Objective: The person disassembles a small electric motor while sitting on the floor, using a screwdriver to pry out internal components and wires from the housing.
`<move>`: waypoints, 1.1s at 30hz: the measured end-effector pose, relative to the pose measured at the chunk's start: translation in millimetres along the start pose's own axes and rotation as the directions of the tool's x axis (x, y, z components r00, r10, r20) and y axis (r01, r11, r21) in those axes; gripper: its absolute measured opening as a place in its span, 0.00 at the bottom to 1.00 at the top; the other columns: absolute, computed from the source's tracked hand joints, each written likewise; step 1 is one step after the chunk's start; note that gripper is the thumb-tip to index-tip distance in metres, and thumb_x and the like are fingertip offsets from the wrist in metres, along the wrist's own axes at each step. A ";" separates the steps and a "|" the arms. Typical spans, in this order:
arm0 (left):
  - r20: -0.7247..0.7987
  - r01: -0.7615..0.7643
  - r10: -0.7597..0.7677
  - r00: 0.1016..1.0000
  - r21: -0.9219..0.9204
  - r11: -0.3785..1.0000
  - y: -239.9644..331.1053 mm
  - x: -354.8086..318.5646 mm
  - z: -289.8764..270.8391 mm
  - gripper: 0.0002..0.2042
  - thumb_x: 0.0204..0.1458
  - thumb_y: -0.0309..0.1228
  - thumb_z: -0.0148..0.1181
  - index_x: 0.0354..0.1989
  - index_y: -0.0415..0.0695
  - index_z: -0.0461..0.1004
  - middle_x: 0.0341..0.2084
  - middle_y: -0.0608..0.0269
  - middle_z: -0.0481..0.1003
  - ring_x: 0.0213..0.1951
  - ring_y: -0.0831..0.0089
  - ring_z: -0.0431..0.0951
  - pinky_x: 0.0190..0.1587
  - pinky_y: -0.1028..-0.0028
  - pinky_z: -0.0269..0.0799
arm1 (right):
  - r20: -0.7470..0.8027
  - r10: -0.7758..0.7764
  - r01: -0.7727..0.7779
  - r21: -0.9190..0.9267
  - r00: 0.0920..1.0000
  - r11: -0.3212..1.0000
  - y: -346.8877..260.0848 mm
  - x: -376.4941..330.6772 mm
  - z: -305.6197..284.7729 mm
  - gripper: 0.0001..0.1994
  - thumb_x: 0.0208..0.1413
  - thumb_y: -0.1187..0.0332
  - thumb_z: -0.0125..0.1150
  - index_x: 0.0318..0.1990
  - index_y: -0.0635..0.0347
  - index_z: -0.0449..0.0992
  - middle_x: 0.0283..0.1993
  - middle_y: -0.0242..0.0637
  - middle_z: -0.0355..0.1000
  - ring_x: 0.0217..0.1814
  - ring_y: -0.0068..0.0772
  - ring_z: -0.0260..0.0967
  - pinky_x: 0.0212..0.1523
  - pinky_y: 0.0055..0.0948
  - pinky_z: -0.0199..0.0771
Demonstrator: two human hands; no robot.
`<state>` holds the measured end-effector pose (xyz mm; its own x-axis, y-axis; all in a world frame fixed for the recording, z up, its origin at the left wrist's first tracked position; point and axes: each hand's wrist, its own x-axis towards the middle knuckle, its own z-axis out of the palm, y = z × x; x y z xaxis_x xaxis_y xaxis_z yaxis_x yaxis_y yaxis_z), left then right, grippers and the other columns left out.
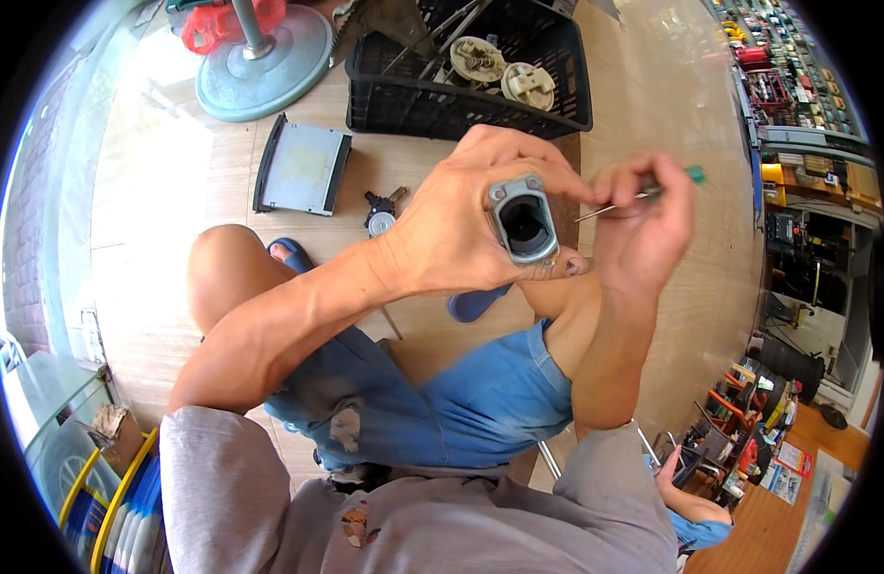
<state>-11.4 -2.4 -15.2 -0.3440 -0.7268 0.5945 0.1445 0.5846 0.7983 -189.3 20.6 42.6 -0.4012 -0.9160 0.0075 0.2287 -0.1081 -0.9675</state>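
My left hand [452, 220] is wrapped around a grey metal housing [525, 222], its dark hollow opening facing up toward me. The open end has a squarish rim with small round bosses at its top. Just to the right, my right hand [646, 215] grips a thin screwdriver [693, 175] with a green handle. Its slim metal shaft points left toward the housing, and the tip appears a little apart from it. What lies inside the bore is too dark to make out.
A black plastic crate [461, 110] with round whitish parts stands ahead. A flat metal box [306, 167] and a small black-and-silver part [381, 220] lie on the floor. A round stand base [265, 72] is far left. Another person's arm [689, 497] shows lower right.
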 end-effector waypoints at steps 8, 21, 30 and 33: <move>-0.045 -0.020 0.026 0.999 0.130 0.991 0.7 1.0 -11.4 0.40 0.39 0.49 0.80 0.64 0.49 0.73 0.62 0.53 0.69 0.64 0.56 0.66 0.65 0.57 0.65 | 0.310 0.583 -0.592 -0.075 0.751 0.802 40.6 -32.5 11.9 0.12 0.70 0.55 0.51 0.50 0.48 0.75 0.27 0.23 0.66 0.15 0.14 0.53 0.12 0.16 0.45; 0.274 0.253 -0.499 0.822 0.610 0.751 -14.9 -15.6 -57.8 0.35 0.45 0.50 0.73 0.60 0.43 0.74 0.45 0.46 0.81 0.48 0.48 0.81 0.51 0.59 0.76 | 0.272 0.662 -0.709 0.132 0.698 0.693 119.6 -1.6 -12.1 0.18 0.63 0.47 0.63 0.39 0.53 0.77 0.24 0.27 0.71 0.09 0.14 0.45 0.13 0.19 0.43; 0.116 0.248 -0.547 0.829 0.800 0.546 55.5 -7.5 -107.3 0.26 0.54 0.43 0.68 0.53 0.34 0.76 0.38 0.43 0.81 0.42 0.52 0.82 0.44 0.62 0.77 | -0.547 0.044 -0.480 -0.690 0.836 0.541 306.0 3.2 -155.7 0.22 0.64 0.57 0.65 0.52 0.72 0.74 0.53 0.46 0.76 0.48 0.38 0.72 0.49 0.38 0.72; 0.120 0.265 -0.532 0.838 0.763 0.590 49.1 -23.5 -103.5 0.25 0.54 0.43 0.68 0.52 0.34 0.76 0.37 0.43 0.81 0.42 0.52 0.82 0.44 0.61 0.77 | -0.208 -0.278 -0.164 -0.971 0.938 0.174 362.1 -0.5 -180.5 0.24 0.65 0.56 0.62 0.58 0.66 0.71 0.63 0.50 0.70 0.65 0.50 0.67 0.61 0.46 0.68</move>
<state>99.8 6.1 20.0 -0.4765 -0.8770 0.0621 -0.7135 0.4270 0.5555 -266.3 51.7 -353.4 -0.6242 -0.7486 0.2236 -0.7558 0.5062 -0.4154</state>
